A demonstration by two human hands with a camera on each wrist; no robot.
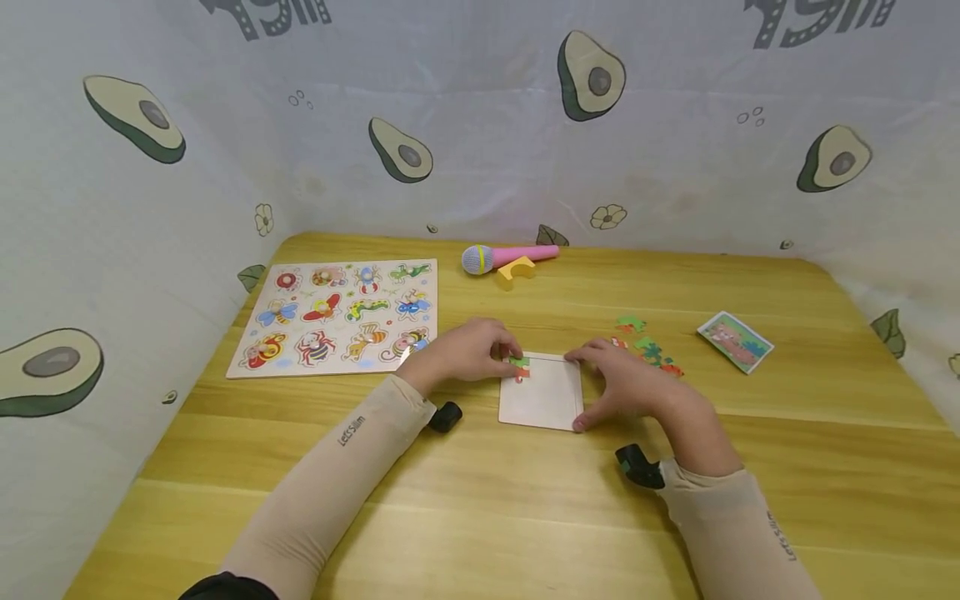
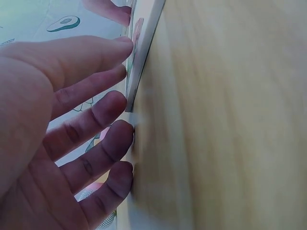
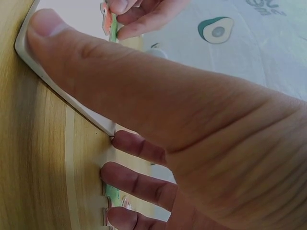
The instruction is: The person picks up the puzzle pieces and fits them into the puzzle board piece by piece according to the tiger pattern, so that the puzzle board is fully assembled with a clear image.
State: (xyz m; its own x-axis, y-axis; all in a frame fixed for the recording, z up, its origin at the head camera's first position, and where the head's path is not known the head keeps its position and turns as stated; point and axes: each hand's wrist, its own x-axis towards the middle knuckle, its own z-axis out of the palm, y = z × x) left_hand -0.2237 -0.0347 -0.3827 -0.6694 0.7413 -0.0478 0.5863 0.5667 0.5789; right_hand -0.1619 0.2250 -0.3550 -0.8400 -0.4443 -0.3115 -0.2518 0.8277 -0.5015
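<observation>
A square white puzzle board [image 1: 547, 398] lies flat on the table. Two joined jigsaw pieces [image 1: 521, 364], green and orange-red, sit in its upper left corner. There my left hand [image 1: 468, 354] touches the pieces with thumb and forefinger; its other fingers reach out past the board's edge, fairly straight in the left wrist view. With the thumb on the lower right corner and the forefinger at the upper right one, my right hand [image 1: 630, 383] holds the board along its right side. Loose jigsaw pieces [image 1: 651, 348], green and orange, lie just beyond the right hand, partly hidden by it.
A small picture card [image 1: 736, 342] lies at the right. On the left is a wooden insect peg puzzle [image 1: 341, 319], its near right corner close to my left wrist. Farther back are a pink toy microphone [image 1: 517, 255] and a yellow arched block [image 1: 516, 272].
</observation>
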